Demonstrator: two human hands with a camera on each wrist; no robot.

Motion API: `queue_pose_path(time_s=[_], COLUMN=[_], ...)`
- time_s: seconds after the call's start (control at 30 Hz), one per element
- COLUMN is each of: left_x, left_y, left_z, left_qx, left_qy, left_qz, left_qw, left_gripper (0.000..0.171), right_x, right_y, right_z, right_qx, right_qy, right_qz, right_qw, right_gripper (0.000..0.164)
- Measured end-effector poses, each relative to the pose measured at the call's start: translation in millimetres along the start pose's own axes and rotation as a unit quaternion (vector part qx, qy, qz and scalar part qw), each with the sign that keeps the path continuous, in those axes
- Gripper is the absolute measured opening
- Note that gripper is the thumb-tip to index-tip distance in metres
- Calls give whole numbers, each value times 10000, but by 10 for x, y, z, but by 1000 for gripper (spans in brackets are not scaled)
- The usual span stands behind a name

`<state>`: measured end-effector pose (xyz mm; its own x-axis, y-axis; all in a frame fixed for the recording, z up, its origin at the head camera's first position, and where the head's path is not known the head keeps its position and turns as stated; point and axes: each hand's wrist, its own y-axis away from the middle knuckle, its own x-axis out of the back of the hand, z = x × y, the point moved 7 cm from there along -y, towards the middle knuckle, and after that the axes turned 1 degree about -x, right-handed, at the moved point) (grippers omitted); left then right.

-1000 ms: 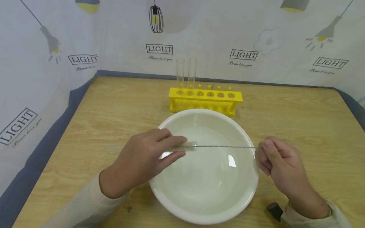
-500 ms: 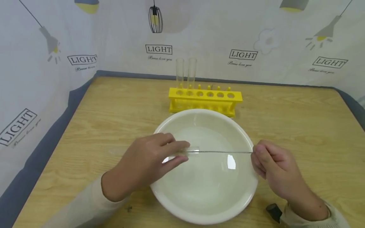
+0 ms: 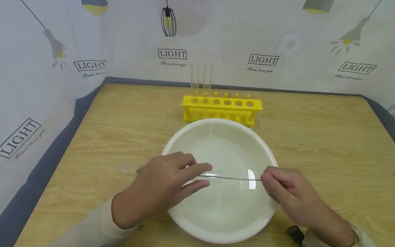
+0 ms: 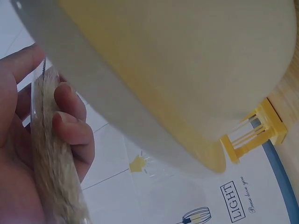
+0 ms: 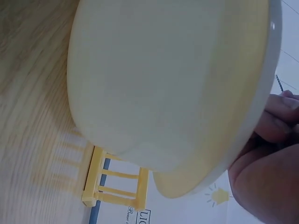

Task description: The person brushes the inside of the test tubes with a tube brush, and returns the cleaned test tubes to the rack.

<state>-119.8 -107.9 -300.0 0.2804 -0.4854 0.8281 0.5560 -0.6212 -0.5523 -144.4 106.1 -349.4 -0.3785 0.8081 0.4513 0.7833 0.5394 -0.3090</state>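
One clear test tube [image 3: 215, 174] lies nearly level over the left side of the white basin [image 3: 222, 238], its mouth facing right, its closed end out past the rim. A brush wire [image 3: 242, 178] runs from that mouth. The left hand [image 3: 165, 183] has its grip curled round the tube; the right hand's [image 3: 291, 192] grip pinches the wire. A push out of line with the tube could bow the thin wire or jam the brush, and too hard a thrust might strike the closed end. A loose left grip, or a wet wall, could let the tube slip onto the rim or tabletop [image 3: 324, 137]. Behind the basin stands a yellow rack [image 3: 222, 107] with two upright tubes [image 3: 208, 77]. The left wrist view shows pale bristles [image 4: 53, 149] packed inside the tube, largely hidden by the hand from above; only the head view looks into the basin, the wrist views showing its outer wall
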Motion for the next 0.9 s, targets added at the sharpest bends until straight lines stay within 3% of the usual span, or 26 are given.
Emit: queue_pose_path(time_s=[0.2,0.53,0.73,0.9], left_x=[-24,-74,-116,-124], left_y=[-10,-3,7,2], left_z=[81,166,213,205], left_qx=[-119,-181,-252,-221], left_qy=[42,79,27,68], left_qz=[-1,-80,-96,-137], left_qw=[9999,9998,9996,9996], left_gripper=[22,22,21,21], right_x=[-49,-139,-215,-231], right_y=[28,58,64,42], right_z=[-66,-104,-133,-163], right_qx=[22,118,-55,-82], right_qy=[216,75,56,108], right_qz=[-170,-357,-811,-871], right_qw=[9996,9993,9967,9961], right_gripper=[36,36,32,32])
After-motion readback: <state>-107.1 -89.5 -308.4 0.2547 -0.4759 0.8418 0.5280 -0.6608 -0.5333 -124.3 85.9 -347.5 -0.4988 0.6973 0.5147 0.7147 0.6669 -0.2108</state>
